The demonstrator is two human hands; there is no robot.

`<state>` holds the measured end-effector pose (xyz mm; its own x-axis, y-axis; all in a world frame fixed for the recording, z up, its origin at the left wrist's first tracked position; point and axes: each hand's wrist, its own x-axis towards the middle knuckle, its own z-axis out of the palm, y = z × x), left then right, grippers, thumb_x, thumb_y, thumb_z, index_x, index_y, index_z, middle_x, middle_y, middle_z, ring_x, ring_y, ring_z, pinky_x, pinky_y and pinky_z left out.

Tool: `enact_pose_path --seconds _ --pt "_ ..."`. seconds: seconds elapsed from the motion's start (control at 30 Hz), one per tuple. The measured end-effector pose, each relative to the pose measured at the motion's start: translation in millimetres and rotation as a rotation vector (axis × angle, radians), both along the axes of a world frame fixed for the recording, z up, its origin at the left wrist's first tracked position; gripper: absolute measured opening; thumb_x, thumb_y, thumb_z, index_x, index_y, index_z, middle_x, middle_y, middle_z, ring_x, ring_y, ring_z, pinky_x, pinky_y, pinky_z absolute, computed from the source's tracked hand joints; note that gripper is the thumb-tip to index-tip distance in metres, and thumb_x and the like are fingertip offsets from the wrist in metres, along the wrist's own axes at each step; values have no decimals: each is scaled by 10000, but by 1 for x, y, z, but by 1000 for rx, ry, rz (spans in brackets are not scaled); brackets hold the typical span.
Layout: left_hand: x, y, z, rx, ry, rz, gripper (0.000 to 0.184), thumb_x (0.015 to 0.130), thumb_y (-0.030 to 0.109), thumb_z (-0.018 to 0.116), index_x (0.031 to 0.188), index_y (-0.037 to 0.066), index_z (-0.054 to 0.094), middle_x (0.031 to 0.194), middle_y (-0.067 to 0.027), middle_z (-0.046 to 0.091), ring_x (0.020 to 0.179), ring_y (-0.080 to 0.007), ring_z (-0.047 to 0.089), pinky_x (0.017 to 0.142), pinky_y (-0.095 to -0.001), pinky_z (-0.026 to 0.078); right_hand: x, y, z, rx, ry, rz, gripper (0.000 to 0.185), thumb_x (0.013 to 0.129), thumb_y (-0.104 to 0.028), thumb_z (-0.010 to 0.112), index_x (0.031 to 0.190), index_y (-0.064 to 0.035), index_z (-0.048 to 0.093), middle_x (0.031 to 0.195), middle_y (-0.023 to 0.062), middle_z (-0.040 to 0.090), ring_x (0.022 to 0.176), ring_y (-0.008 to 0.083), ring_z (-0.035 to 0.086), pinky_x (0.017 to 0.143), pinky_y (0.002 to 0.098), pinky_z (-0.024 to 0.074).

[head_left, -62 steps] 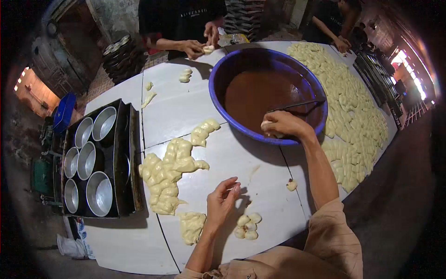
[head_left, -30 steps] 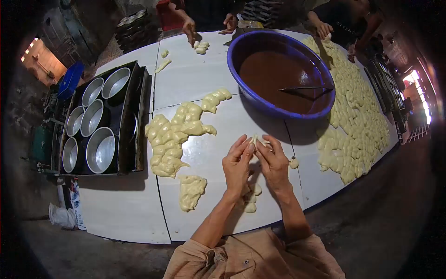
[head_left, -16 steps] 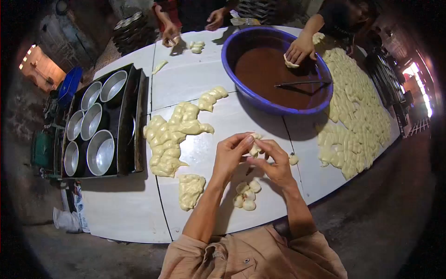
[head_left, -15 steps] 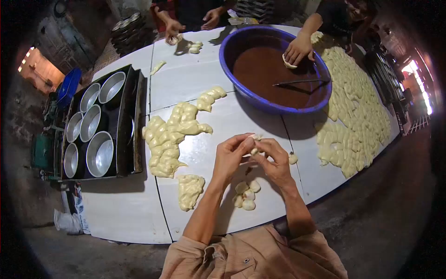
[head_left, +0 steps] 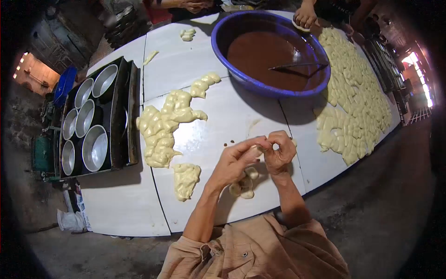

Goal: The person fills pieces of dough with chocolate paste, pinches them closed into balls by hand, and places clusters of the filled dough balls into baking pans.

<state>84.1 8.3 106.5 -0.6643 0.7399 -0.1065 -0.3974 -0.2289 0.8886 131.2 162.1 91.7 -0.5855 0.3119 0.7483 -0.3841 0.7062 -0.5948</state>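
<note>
Head view: a small dough piece held between my hands, on the near side of the blue basin

The white tabletop [head_left: 111, 209] runs out all around the blue basin [head_left: 278, 90], which holds a brown mixture [head_left: 260, 51] with a dark stick [head_left: 292, 66] lying across it. Right of the basin, a broad spread of dough pieces [head_left: 348, 93] sits close-packed. Well left of it, a black tray [head_left: 118, 97] leans, carrying round tins [head_left: 95, 149]. Between tray and basin lies a lumpy dough mass [head_left: 165, 121], with a flat dough slab [head_left: 186, 180] nearer me.

At the basin's far right rim, a co-worker's hand [head_left: 305, 16] has a pale piece; another person's hands [head_left: 193, 5] are beyond its far left side.

My left hand [head_left: 230, 165], left of my right hand [head_left: 280, 156] and nearer me than the basin, pinches the small dough piece [head_left: 253, 153] between nearly closed fingertips. My right thumb and forefinger curl shut into a ring beside it; I cannot tell whether they nip its edge. Below my hands, nearer me than the basin, sit shaped dough balls [head_left: 246, 188], partly covered, touching one another. Dark crumbs [head_left: 232, 142] dot the surface just beyond my left fingers.

Too hard a pinch could tear this soft dough; a poorly pressed seam could open. If my wrists dropped, they could squash the balls, and the crumbs might stick to the dough.
</note>
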Motion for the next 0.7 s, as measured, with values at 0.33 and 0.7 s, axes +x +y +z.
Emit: enact_pose_path --seconds 0.33,0.7 --pt "15 -8 -6 -302 -35 121 426 996 327 647 1259 -8 662 1027 -116 712 874 -163 666 786 -282 544 56 -10 23 -202 -512 236 232 903 -64 718 1127 -20 671 1101 145 676 914 202 667 799 314 558" --pt "39 -90 -22 -788 603 -247 860 776 105 782 1529 118 366 1371 -163 527 1024 -325 672 840 -401 557 110 20 -19 -661 -1183 488 539 921 -134 696 1390 -40 447 1088 124 657 948 174 642 866 333 532"
